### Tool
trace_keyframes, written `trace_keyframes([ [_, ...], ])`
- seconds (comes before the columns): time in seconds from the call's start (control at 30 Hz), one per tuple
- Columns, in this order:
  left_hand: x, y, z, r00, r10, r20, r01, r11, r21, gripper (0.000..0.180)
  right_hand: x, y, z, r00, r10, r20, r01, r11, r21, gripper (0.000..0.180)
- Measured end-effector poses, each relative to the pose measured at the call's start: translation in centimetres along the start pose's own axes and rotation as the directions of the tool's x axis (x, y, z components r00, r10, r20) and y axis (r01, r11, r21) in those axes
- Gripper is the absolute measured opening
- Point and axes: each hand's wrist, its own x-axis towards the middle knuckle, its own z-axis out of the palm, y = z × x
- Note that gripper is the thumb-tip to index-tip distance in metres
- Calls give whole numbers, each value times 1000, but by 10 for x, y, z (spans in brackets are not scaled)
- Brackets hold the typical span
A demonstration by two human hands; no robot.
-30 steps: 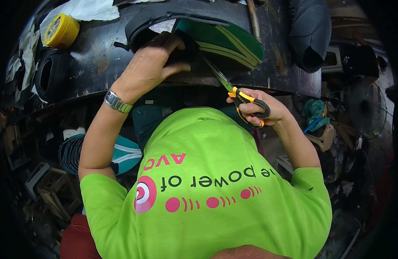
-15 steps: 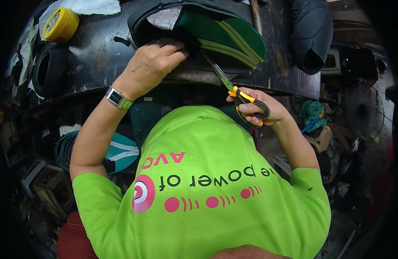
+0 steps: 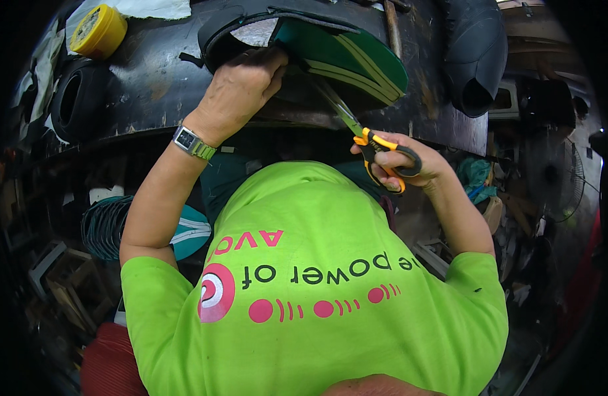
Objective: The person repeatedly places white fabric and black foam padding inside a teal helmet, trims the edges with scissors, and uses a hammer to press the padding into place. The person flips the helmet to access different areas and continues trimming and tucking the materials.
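A dark green and black shoe upper (image 3: pixel 376 59) with pale stripes lies at the far side, over the bench. My left hand (image 3: pixel 248 79) has its fingers closed at the near edge of its black part; the fingertips are partly hidden. In my right hand (image 3: pixel 409 162) is a pair of scissors (image 3: pixel 367 142) with orange and black handles. The blades point up and left beneath the upper's near edge, close to my left fingers. Shadow hides the blade tips, so I cannot tell whether they touch the upper.
The dark bench (image 3: pixel 152 86) carries a yellow tub (image 3: pixel 99 33) and a black hollow shoe-like form (image 3: pixel 71 102) at left. Larger black forms (image 3: pixel 474 59) and a wooden handle (image 3: pixel 392 30) are at right. A stack of green pieces (image 3: pixel 109 228) sits low left; a fan (image 3: pixel 561 175) stands right.
My left hand has shifted up and slightly right along the upper, its forearm following. The upper has tilted a little. The scissors have moved slightly right and down, still in my right hand.
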Motion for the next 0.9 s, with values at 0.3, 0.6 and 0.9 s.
trace_keyframes([
  [0.3,-17,-6,-2,981,168,-100,-172,985,-30,24,4,-37,-12,992,45,122,-23,985,-172,64],
  [0.6,-16,-10,0,972,195,-129,-201,979,-34,23,-7,-48,1,995,83,54,-65,959,-276,59],
  [0.9,-17,-9,1,969,202,-145,-208,978,-29,23,8,-42,-6,995,87,58,-74,979,-190,67],
])
